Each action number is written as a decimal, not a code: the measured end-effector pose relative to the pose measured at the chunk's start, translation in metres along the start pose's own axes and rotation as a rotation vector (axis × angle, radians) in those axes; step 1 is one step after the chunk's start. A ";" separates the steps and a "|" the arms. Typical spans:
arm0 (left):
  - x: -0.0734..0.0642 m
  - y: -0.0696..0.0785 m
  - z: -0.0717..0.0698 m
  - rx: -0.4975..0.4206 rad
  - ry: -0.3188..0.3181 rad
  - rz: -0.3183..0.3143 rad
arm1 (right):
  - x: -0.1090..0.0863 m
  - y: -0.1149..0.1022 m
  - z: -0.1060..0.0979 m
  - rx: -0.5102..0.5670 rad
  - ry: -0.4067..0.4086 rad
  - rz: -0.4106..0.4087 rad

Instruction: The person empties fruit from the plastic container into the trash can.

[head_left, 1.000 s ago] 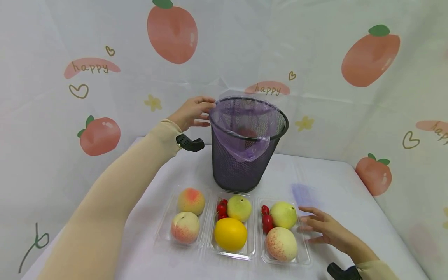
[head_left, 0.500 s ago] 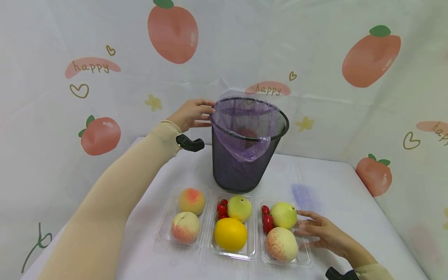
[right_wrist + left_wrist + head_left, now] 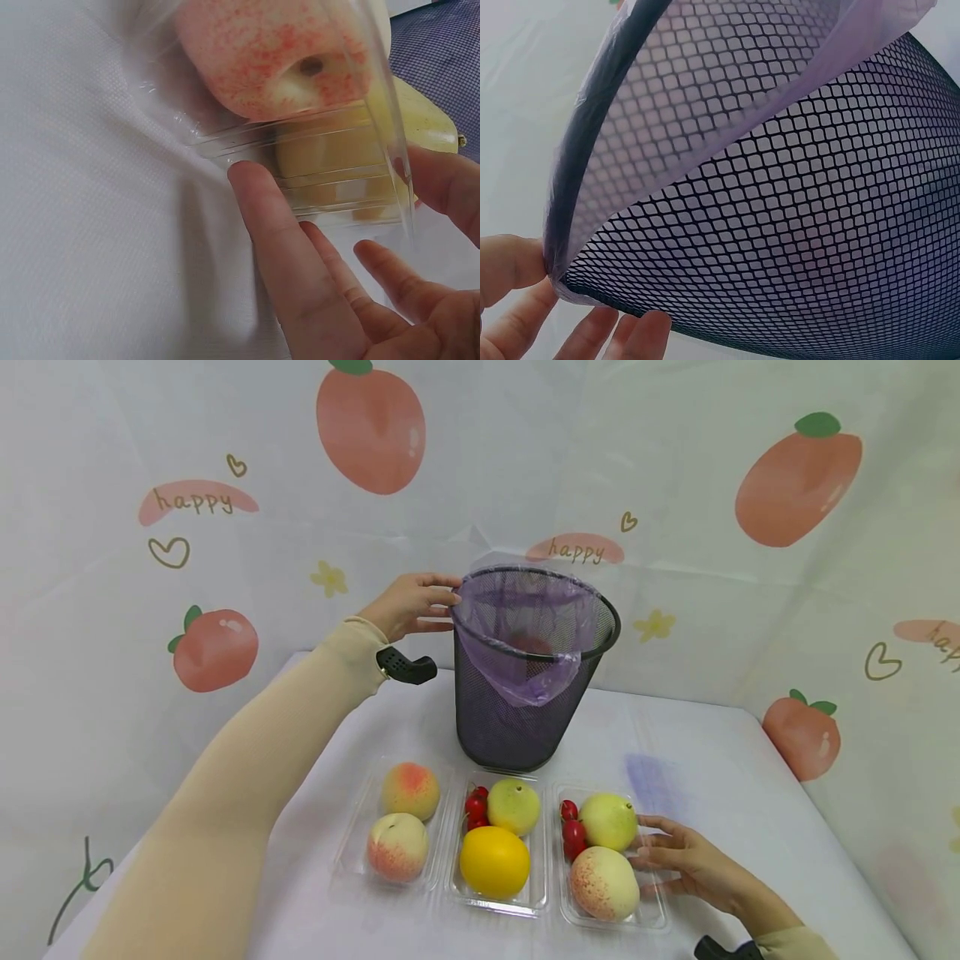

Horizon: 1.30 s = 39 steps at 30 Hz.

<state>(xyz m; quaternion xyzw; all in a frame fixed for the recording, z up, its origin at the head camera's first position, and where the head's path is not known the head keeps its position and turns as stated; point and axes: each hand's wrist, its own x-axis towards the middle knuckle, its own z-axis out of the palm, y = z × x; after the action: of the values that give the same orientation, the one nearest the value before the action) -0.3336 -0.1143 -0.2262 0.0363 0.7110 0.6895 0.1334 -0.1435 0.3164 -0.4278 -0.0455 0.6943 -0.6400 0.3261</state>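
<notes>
At the back of the table stands a black mesh wastebasket [image 3: 502,731], lined with a purple plastic bag [image 3: 525,685] folded over its rim. My left hand [image 3: 408,607] reaches to the rim's left side; in the left wrist view its fingertips [image 3: 654,330] rest against the bagged edge and mesh. My right hand [image 3: 693,867], fingers extended, is at the right side of a clear plastic box [image 3: 654,914]. That box holds a speckled peach [image 3: 604,883], a green pear [image 3: 609,822] and red cherries [image 3: 573,835]. Close up, one fingertip [image 3: 251,176] meets its ribbed wall.
Left of it sits another clear box [image 3: 502,906] with a yellow fruit [image 3: 493,862], a green pear [image 3: 514,807] and cherries [image 3: 476,807]. A third box [image 3: 348,852] holds two peaches [image 3: 397,847]. A reddish shape [image 3: 531,645] shows through the basket. Behind hangs a fruit-printed cloth [image 3: 480,460].
My right hand has moved slightly left, closer against the right box. The left hand stays at the wastebasket rim, and the fruit boxes have not moved.
</notes>
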 end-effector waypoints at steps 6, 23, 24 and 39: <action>-0.002 0.001 -0.001 -0.009 -0.011 0.001 | 0.001 0.001 0.000 0.008 0.002 0.014; 0.000 0.003 0.002 0.021 0.001 -0.049 | 0.000 0.004 0.000 0.038 -0.017 0.021; 0.001 0.003 0.002 0.020 0.000 -0.052 | 0.000 0.004 0.000 0.038 -0.016 0.022; 0.001 0.003 0.004 0.033 0.023 -0.073 | 0.002 0.005 -0.002 0.045 -0.018 0.030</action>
<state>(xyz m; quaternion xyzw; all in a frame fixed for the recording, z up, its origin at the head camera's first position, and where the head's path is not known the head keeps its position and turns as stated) -0.3339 -0.1104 -0.2236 0.0043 0.7245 0.6728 0.1496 -0.1441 0.3180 -0.4332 -0.0337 0.6772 -0.6502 0.3428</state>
